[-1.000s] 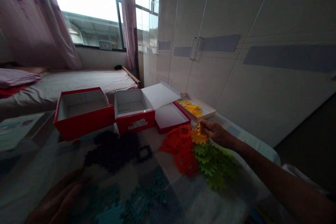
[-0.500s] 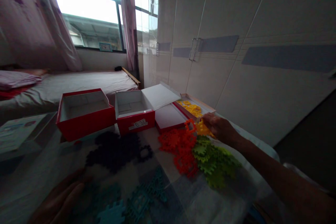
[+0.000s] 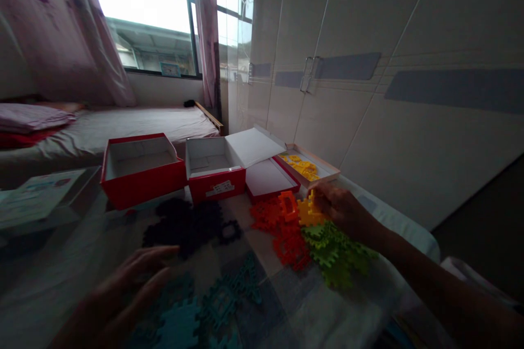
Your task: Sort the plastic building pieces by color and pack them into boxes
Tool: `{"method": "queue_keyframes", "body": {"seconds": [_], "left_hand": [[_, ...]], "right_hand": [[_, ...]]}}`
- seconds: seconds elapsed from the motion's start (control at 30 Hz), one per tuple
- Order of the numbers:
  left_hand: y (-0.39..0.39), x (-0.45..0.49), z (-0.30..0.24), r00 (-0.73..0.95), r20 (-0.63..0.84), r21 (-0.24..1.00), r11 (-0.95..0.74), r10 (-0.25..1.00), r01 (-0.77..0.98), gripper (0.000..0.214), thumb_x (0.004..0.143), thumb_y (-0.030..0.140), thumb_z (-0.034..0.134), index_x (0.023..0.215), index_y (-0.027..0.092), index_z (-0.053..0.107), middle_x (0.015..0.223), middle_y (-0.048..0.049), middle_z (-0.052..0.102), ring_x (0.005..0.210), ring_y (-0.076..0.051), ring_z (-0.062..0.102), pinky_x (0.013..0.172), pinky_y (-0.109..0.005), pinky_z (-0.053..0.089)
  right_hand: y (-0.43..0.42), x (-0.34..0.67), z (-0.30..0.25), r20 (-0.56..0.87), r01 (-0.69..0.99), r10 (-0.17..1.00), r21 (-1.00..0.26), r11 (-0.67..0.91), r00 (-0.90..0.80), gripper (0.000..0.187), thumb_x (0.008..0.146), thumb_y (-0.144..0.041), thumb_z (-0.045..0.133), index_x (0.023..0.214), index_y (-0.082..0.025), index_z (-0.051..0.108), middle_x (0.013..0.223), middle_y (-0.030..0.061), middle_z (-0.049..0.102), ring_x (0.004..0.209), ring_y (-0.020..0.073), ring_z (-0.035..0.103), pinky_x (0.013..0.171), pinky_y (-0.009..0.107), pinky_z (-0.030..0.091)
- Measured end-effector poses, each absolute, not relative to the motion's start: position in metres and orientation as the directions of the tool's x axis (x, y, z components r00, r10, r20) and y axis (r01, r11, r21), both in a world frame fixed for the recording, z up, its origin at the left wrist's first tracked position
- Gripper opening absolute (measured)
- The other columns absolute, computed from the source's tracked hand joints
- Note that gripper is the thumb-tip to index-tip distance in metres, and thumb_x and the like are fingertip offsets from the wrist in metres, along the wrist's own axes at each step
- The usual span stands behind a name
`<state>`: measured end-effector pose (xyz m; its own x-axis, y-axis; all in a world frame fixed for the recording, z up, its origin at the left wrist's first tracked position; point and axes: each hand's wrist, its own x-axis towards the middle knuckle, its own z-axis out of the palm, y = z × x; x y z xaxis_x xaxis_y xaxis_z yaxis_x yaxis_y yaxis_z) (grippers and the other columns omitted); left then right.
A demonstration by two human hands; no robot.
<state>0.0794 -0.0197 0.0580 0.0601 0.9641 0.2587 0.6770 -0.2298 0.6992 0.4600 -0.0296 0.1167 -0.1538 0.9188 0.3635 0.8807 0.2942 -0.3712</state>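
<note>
Yellow piece (image 3: pixel 308 217), red boxes (image 3: pixel 143 186) nearby, bed (image 3: pixel 164 118) beyond

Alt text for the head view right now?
The right hand holds an orange-yellow toothed piece beside red pieces and green pieces; the left hand, open, is near teal pieces. Behind are two open red boxes and a tray of yellow pieces.

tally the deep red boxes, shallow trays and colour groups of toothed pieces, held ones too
Deep red boxes: 2 (left box, right box)
Shallow trays: 2 (white-lined red tray, pale-orange tray)
Toothed plastic piece groups: 6 (near-black group, red-orange group, green group, teal group, yellow group in the pale-orange tray, yellow-orange group at the right hand)
Total: 10
</note>
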Motion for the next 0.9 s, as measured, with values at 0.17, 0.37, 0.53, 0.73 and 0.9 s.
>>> {"method": "queue_keyframes", "body": {"seconds": [0.17, 0.37, 0.53, 0.73, 0.9], "left_hand": [[-0.017, 0.167, 0.086, 0.486, -0.053, 0.895, -0.174, 0.872, 0.410, 0.055, 0.073, 0.059, 0.054, 0.112, 0.021, 0.061, 0.076, -0.0016, 0.065, 0.064, -0.015, 0.057, 0.051, -0.022, 0.043], [-0.007, 0.236, 0.080, 0.531, 0.052, 0.962, -0.185, 0.846, 0.200, 0.033, 0.081, 0.043, 0.047, 0.067, 0.015, 0.056, 0.052, 0.0024, 0.051, 0.045, -0.008, 0.044, 0.043, -0.019, 0.030], [0.016, 0.223, 0.079, 0.402, -0.042, 0.996, 0.004, 0.914, 0.094, 0.034, 0.075, 0.049, 0.052, 0.065, 0.017, 0.047, 0.050, 0.0057, 0.046, 0.039, -0.005, 0.039, 0.037, -0.017, 0.028], [0.036, 0.251, 0.068, 0.561, -0.100, 0.981, -0.013, 0.822, 0.194, 0.037, 0.073, 0.052, 0.052, 0.069, 0.016, 0.050, 0.052, 0.0040, 0.049, 0.040, -0.007, 0.045, 0.038, -0.018, 0.035], [0.049, 0.249, 0.061, 0.500, 0.018, 0.887, -0.244, 0.866, 0.392, 0.039, 0.076, 0.041, 0.051, 0.102, 0.012, 0.058, 0.063, 0.0003, 0.058, 0.045, -0.010, 0.051, 0.042, -0.021, 0.039]], "right_hand": [[-0.046, 0.432, 0.112, 0.370, 0.851, 0.908, -0.395, 0.346, -0.198, 0.017, 0.090, -0.026, 0.037, 0.085, -0.019, 0.051, 0.076, 0.0032, 0.058, 0.066, 0.0134, 0.053, 0.063, 0.024, 0.040], [-0.067, 0.432, 0.107, 0.370, 0.837, 0.919, -0.453, 0.307, -0.137, 0.017, 0.089, -0.027, 0.036, 0.080, -0.020, 0.049, 0.074, 0.0026, 0.057, 0.064, 0.0128, 0.053, 0.061, 0.024, 0.040], [-0.049, 0.493, 0.096, 0.310, 0.779, 0.902, -0.625, -0.045, 0.301, 0.011, 0.082, -0.028, 0.043, 0.080, -0.019, 0.048, 0.070, 0.0023, 0.055, 0.061, 0.0139, 0.053, 0.054, 0.024, 0.041], [0.056, 0.545, 0.101, 0.179, 0.653, 0.855, -0.724, -0.220, 0.487, 0.022, 0.088, -0.028, 0.035, 0.092, -0.014, 0.051, 0.076, 0.0064, 0.059, 0.059, 0.0113, 0.056, 0.054, 0.022, 0.046], [0.100, 0.561, 0.103, 0.207, 0.767, 0.859, -0.578, -0.277, 0.467, 0.030, 0.083, -0.036, 0.049, 0.097, -0.012, 0.059, 0.089, 0.0125, 0.064, 0.085, 0.0196, 0.060, 0.071, 0.028, 0.048]]}}
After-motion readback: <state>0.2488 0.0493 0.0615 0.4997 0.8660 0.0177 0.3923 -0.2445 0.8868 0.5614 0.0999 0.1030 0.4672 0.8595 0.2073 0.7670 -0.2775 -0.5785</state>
